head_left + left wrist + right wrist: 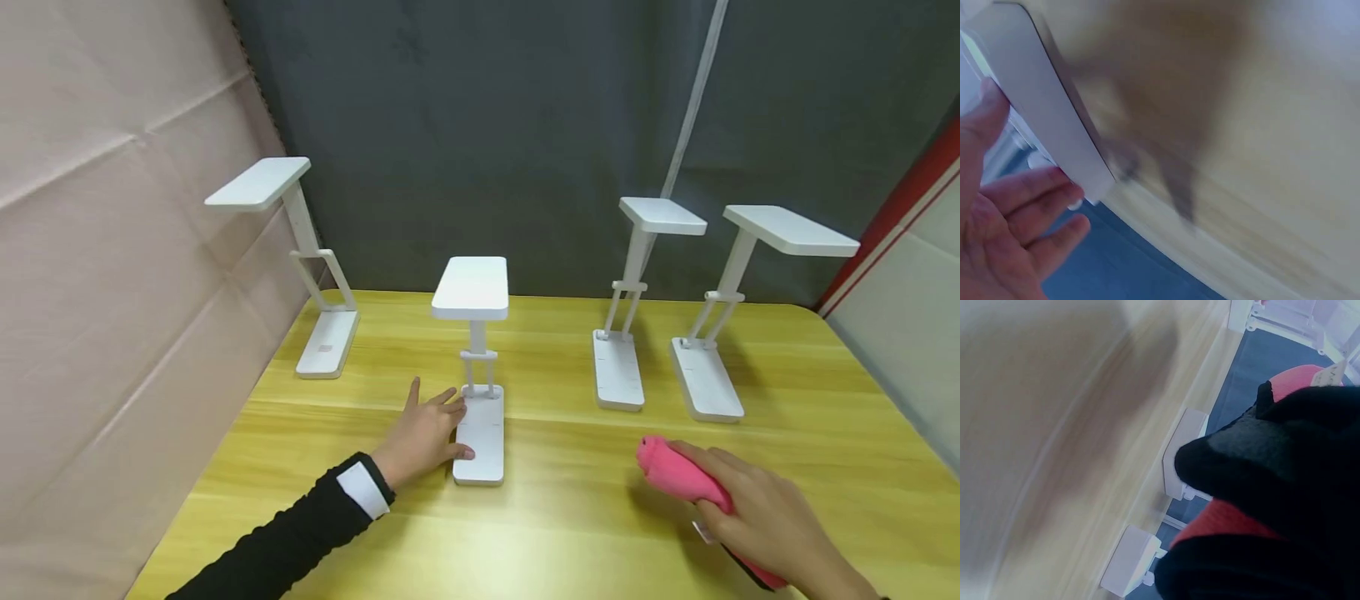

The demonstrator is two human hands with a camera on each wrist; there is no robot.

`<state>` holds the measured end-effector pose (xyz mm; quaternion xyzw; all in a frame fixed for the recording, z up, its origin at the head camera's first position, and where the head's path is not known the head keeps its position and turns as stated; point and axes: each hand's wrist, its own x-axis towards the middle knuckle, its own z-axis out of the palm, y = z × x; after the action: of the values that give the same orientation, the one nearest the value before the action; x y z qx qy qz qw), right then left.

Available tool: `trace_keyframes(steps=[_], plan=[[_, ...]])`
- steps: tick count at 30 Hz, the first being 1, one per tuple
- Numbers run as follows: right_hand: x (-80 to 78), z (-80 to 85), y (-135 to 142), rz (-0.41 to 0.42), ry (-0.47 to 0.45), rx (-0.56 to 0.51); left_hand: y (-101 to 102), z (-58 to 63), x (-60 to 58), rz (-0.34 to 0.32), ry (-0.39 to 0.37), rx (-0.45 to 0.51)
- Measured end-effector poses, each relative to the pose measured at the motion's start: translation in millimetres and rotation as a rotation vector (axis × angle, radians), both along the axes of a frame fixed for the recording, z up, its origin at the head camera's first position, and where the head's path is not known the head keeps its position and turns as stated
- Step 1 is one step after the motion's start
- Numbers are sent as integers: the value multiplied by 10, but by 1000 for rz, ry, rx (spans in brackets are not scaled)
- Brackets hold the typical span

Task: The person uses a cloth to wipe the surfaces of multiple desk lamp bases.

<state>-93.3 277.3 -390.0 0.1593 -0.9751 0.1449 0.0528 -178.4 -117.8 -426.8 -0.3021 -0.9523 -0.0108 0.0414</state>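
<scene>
A wooden table (562,533) in front of me bears four white folding desk lamps, each with a flat base, a hinged stem and a rectangular head. The middle lamp (477,336) stands upright, nearest the person. The person's left hand (424,437) is at the left side of its base, fingers extended and spread; the thumb lies on the base and some fingertips touch it near the stem. A black sleeve (292,533) with a white cuff (363,490) covers that arm.

To the right, the right hand (761,508) grips a pink item (678,471) above the table, fingers curled round it. A small white tag (702,532) shows beneath the hand.

The far-left lamp (302,221) stands near a pale fabric wall (97,292). The two right-hand lamps (736,262) stand side by side, apart from each other, beyond the pink item. A dark curtain (465,125) hangs behind the table.
</scene>
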Motion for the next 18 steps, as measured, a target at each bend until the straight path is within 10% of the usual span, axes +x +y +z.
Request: trace_keyframes(steps=[11,18], plan=[[-63,-120,-119,86,62,-6,638,-46,245,-62,129,-27],[-359,-127,-551,235,17,87,652,-22,273,-59,46,-23]])
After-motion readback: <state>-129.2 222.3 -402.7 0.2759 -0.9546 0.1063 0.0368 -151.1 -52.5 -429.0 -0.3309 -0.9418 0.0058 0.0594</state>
